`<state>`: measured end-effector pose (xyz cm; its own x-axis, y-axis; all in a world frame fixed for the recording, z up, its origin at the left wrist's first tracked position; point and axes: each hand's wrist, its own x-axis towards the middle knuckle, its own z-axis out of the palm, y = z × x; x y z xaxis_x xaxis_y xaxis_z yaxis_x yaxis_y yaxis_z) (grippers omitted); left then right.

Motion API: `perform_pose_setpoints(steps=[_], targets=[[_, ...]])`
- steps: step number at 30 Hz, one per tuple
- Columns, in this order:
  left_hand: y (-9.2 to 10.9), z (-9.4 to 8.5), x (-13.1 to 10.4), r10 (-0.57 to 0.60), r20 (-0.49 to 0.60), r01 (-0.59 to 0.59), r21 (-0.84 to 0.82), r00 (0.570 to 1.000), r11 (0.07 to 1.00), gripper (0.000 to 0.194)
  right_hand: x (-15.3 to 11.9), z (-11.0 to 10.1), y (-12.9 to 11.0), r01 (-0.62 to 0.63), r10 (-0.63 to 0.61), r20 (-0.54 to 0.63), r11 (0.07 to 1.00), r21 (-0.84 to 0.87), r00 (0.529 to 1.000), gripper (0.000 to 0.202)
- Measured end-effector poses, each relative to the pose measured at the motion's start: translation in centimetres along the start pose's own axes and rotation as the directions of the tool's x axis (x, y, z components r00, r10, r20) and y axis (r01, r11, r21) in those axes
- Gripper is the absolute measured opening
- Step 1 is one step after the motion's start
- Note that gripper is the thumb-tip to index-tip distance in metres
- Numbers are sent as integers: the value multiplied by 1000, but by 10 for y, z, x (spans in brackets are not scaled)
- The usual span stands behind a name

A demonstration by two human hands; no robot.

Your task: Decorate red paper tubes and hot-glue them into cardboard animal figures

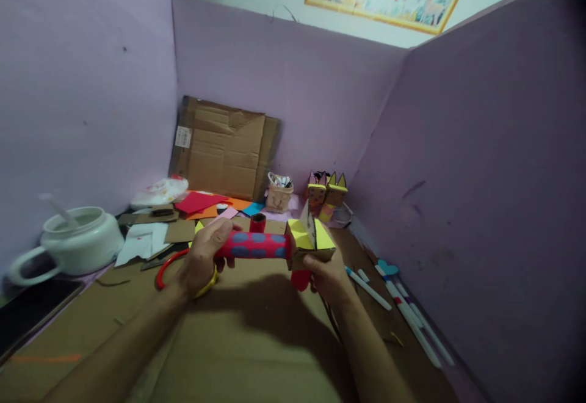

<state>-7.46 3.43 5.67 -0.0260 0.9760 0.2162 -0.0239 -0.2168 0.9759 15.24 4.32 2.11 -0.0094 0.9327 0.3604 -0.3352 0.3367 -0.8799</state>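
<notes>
My left hand (205,253) is wrapped around a red paper tube (259,245) with blue-purple spots, held level above the cardboard work surface (220,336). The tube's right end meets a small cardboard box (296,259) topped with yellow paper; whether they are joined I cannot tell. My right hand (333,276) grips this box from the right, thumb on its front face. A pointed paper flap (307,223) stands up from the box. Below it hangs a red rounded piece (300,279). Just behind the spotted tube is a short red roll (257,222), its lower part hidden.
Red and yellow ring handles (163,270) lie under my left wrist. A white pot (82,241) and a dark phone (34,308) are at left. Markers (412,317) line the right side. Coloured paper (201,201), a small basket (279,196) and eared cardboard figures (336,192) sit behind.
</notes>
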Motion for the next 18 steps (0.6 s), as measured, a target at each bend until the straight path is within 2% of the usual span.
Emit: perform_pose_setpoints(steps=[3,5,6,9,11,15,18], targets=[[6,-11,8,84,-160,-97,-79,984,992,48,5,-5,-11,32,-24,-89,995,89,996,52],[4,-15,17,152,-251,-146,41,956,988,42,9,-6,-19,114,-87,-196,985,133,977,47],[0,-15,22,159,-253,-139,96,954,986,36,11,-7,-22,156,-120,-242,979,134,963,47],[-18,-2,41,162,-204,-102,276,966,956,40,15,-9,-27,223,-200,-306,974,41,931,49],[-31,12,53,102,-67,-53,517,993,854,54,18,-11,-26,237,-231,-309,971,-19,922,51],[-51,35,72,33,-16,-19,565,999,825,59,23,-13,-18,224,-205,-296,974,32,933,55],[-60,44,80,3,-16,7,593,1000,805,51,25,-13,-8,190,-172,-269,981,41,948,68]])
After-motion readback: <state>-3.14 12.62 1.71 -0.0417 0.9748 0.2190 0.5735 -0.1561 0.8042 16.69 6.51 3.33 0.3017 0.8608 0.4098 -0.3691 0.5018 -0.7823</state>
